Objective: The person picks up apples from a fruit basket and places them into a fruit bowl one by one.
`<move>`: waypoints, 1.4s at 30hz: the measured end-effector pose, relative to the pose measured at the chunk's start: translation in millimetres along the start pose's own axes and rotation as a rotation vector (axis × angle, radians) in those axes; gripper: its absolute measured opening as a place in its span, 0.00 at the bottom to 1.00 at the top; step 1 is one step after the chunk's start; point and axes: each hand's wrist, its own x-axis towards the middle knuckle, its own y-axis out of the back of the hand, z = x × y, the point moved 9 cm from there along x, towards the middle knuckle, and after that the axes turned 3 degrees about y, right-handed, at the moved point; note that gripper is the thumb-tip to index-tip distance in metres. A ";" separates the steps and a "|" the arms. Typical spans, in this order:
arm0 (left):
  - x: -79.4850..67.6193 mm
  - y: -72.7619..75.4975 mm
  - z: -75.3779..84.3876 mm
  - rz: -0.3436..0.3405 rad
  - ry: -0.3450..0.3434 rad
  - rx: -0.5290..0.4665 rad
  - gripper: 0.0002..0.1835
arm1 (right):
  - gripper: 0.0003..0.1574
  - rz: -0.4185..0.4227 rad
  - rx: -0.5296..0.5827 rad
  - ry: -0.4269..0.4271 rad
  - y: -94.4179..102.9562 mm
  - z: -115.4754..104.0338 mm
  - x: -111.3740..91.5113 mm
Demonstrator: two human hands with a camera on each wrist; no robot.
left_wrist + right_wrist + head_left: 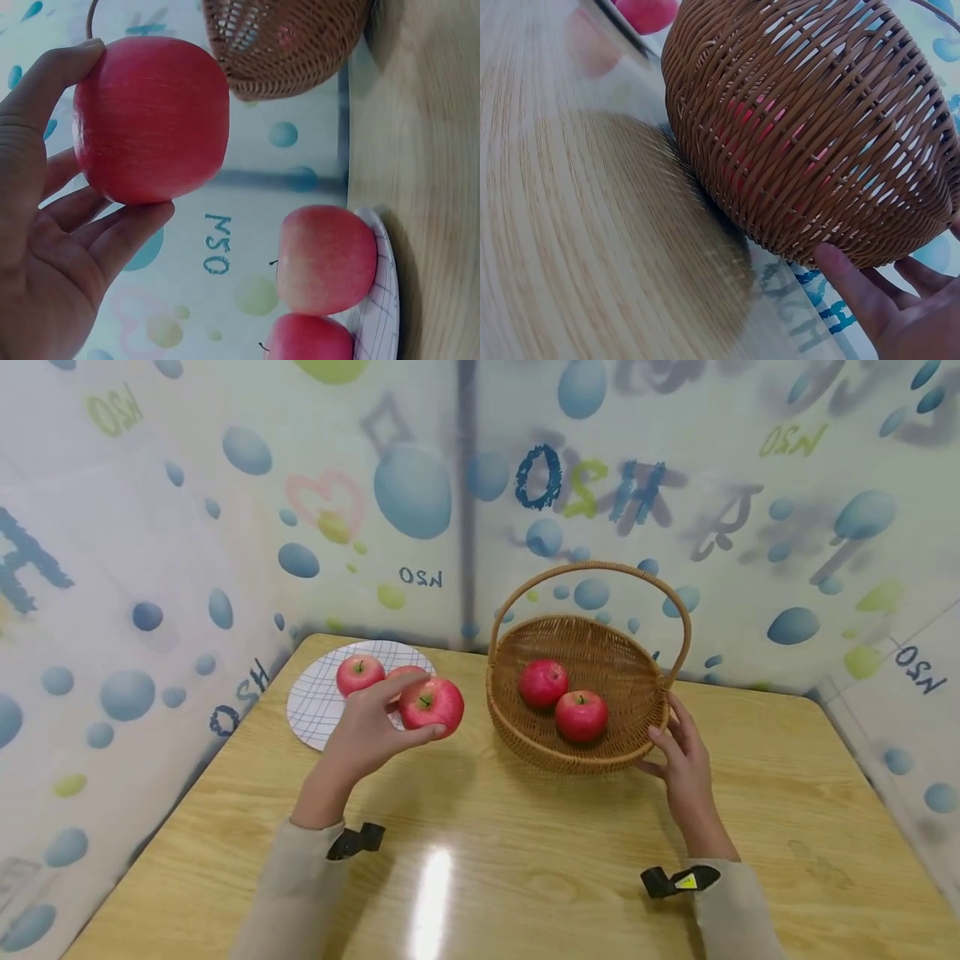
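My left hand (371,722) holds a red apple (432,707) between thumb and fingers, above the table and just right of the plate. The left wrist view shows the same apple (154,120) large, pinched from its sides. On the right, my right hand (686,768) grips the side of a brown wicker basket (577,764), thumb at the rim and fingers against the outside. Inside the basket lie two red apples, one (543,683) behind the other (581,716). Fingertips (836,262) touch the weave in the right wrist view.
A white plate with a grid pattern (311,710) stands at the back left. It bears a red apple (360,675) and another one (406,672) partly hidden by my left hand. The basket's tall arched handle (592,566) rises before the patterned wall.
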 end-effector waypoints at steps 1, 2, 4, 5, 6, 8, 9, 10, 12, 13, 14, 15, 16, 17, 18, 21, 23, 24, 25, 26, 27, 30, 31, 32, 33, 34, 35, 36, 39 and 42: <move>0.5 2.1 -1.2 0.000 0.007 0.002 0.32 | 0.39 0.000 0.006 -0.001 0.1 0.0 -0.4; 0.7 4.6 -3.0 0.004 0.015 0.019 0.32 | 0.39 -0.003 0.013 -0.003 0.0 0.0 -0.7; 0.5 10.3 -7.1 0.018 0.032 0.078 0.32 | 0.40 -0.009 0.024 -0.006 -0.6 0.5 -1.1; -0.1 13.4 -9.4 0.027 0.041 0.111 0.33 | 0.40 -0.010 0.027 -0.010 -0.9 1.1 -1.2; -0.8 16.9 -11.8 0.040 0.047 0.148 0.33 | 0.40 -0.014 0.029 -0.012 -1.2 1.6 -1.2; -1.6 23.3 -17.0 0.064 0.055 0.203 0.33 | 0.40 -0.013 0.025 -0.014 -1.0 1.8 -1.1; -1.4 25.9 -19.7 0.075 0.056 0.229 0.33 | 0.40 -0.010 0.020 -0.013 -0.4 1.7 -0.9; -1.3 28.2 -22.6 0.083 0.059 0.246 0.33 | 0.40 -0.008 0.013 -0.011 0.0 1.2 -0.7; -1.9 33.0 -29.6 0.102 0.062 0.282 0.32 | 0.40 -0.008 0.002 -0.009 0.3 0.9 -0.6; -2.6 35.5 -33.8 0.109 0.066 0.296 0.32 | 0.40 -0.010 -0.002 -0.010 0.0 1.0 -0.4; -3.6 37.9 -38.1 0.114 0.073 0.313 0.31 | 0.40 -0.013 -0.005 -0.011 -0.2 1.2 -0.3; -4.8 40.6 -42.6 0.118 0.083 0.326 0.31 | 0.40 -0.016 -0.006 -0.012 -0.6 1.4 -0.2; -6.2 43.6 -46.8 0.122 0.095 0.331 0.32 | 0.40 -0.019 -0.006 -0.011 -1.0 1.3 -0.1; -7.6 46.8 -51.0 0.128 0.105 0.339 0.33 | 0.40 -0.021 -0.002 -0.013 -1.1 1.5 -0.1; -8.8 49.8 -54.5 0.128 0.118 0.348 0.33 | 0.41 -0.023 -0.001 -0.012 -1.2 1.3 -0.3; -11.7 58.8 -62.9 0.132 0.157 0.354 0.35 | 0.40 -0.020 0.000 -0.013 -0.8 0.7 -0.9; -12.5 63.7 -67.7 0.135 0.174 0.359 0.35 | 0.40 -0.018 -0.006 -0.012 -0.2 0.3 -1.5; -13.0 66.1 -69.7 0.138 0.181 0.363 0.35 | 0.40 -0.016 -0.010 -0.012 0.1 0.3 -1.7; -13.4 68.2 -71.7 0.140 0.188 0.362 0.35 | 0.40 -0.012 -0.015 -0.015 0.6 0.6 -1.9; -13.9 70.0 -74.0 0.140 0.199 0.362 0.35 | 0.40 -0.009 -0.021 -0.016 1.1 0.7 -2.0; -14.4 71.5 -76.9 0.138 0.213 0.362 0.35 | 0.40 -0.008 -0.025 -0.015 1.6 0.8 -2.1; -17.2 76.2 -85.8 0.132 0.265 0.363 0.36 | 0.40 -0.005 -0.033 -0.014 2.6 1.2 -2.3; -18.4 77.7 -89.2 0.131 0.288 0.358 0.37 | 0.40 -0.005 -0.035 -0.013 2.8 1.3 -2.2; -19.7 79.3 -93.2 0.131 0.313 0.358 0.37 | 0.40 -0.007 -0.036 -0.010 2.8 1.2 -2.3; -21.0 80.8 -97.0 0.131 0.337 0.358 0.38 | 0.40 -0.007 -0.036 -0.010 2.7 1.2 -2.5; -22.2 82.0 -100.4 0.132 0.358 0.357 0.39 | 0.40 -0.008 -0.037 -0.010 2.6 1.3 -2.5; -23.5 82.9 -104.1 0.134 0.381 0.350 0.40 | 0.40 -0.007 -0.037 -0.010 2.7 1.6 -2.5; -24.7 83.9 -107.2 0.136 0.400 0.347 0.40 | 0.40 -0.007 -0.038 -0.010 2.6 1.6 -2.4; -27.2 85.0 -116.8 0.139 0.451 0.347 0.42 | 0.40 -0.005 -0.040 -0.009 2.2 1.1 -2.3; -28.5 84.7 -126.3 0.142 0.488 0.346 0.43 | 0.40 -0.003 -0.039 -0.010 1.9 0.5 -2.1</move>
